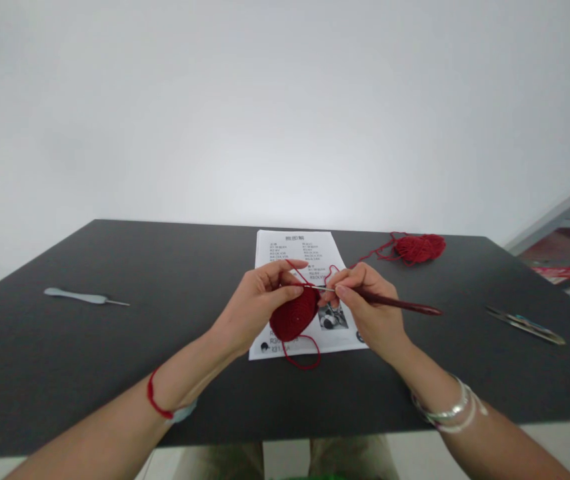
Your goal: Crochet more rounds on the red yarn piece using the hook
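Observation:
My left hand (pixel 263 295) pinches the upper edge of a round, dark red crocheted piece (pixel 295 315), with a strand of red yarn running up to its raised index finger. In my right hand (pixel 372 303) is a crochet hook (pixel 405 305) with a dark reddish-brown handle, held like a pen. Its thin metal shaft points left and meets the top edge of the crochet work near my left thumb; the hook's tip is too small to make out. A loose loop of red yarn (pixel 309 367) hangs below the piece.
Under my hands lie printed sheets (pixel 332 253) with text and a picture. A red yarn ball (pixel 419 249) sits behind at right, its strand leading to my hands. A grey-handled crochet hook (pixel 77 296) lies left, thin metal snips (pixel 525 325) right, on the dark table (pixel 139 347). A wall stands behind.

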Demonstrator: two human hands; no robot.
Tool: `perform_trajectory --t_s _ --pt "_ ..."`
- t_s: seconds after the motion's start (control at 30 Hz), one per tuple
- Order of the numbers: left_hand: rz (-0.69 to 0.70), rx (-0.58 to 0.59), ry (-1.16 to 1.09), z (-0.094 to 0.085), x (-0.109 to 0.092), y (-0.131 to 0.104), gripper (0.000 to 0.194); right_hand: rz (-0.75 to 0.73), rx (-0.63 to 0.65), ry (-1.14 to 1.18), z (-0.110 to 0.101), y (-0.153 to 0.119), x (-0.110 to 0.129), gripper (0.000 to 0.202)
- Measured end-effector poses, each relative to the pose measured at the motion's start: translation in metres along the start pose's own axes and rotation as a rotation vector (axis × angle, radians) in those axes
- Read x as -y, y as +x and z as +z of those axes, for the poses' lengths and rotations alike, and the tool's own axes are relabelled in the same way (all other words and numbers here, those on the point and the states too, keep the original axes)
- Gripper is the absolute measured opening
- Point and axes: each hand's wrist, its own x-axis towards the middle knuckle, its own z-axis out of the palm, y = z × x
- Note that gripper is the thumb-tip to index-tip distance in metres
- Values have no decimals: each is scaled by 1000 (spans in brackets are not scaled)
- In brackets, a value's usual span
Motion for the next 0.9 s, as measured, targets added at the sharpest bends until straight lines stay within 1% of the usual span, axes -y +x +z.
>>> perform_trajectory --t_s 0.17,0.33,0.4,0.5,0.57,0.63,0.7,0.83,0.9 --pt "-5 -1 -21 2 0 -1 33 -11 3 -149 0 -3 5 16" --pt "7 -26 -26 5 0 -2 34 -86 8 -293 1 -5 6 15" --pt "20 -43 -1 6 1 -2 34 -150 -2 -396 2 -6 6 17" --pt "56 -71 72 7 3 -3 34 -285 -13 -533 5 -7 5 18" --pt "73 -89 115 8 5 -3 36 -370 7 -585 6 -8 4 18" --pt "82 -102 142 8 6 -3 37 -414 44 -608 6 -9 3 17" --pt "86 -111 149 8 7 -3 37 -381 54 -575 5 -9 2 17" --pt "67 -95 100 9 5 -4 40 -150 15 -356 1 -8 2 14" --pt "64 -103 97 9 4 -4 41 -91 9 -279 1 -8 2 14"
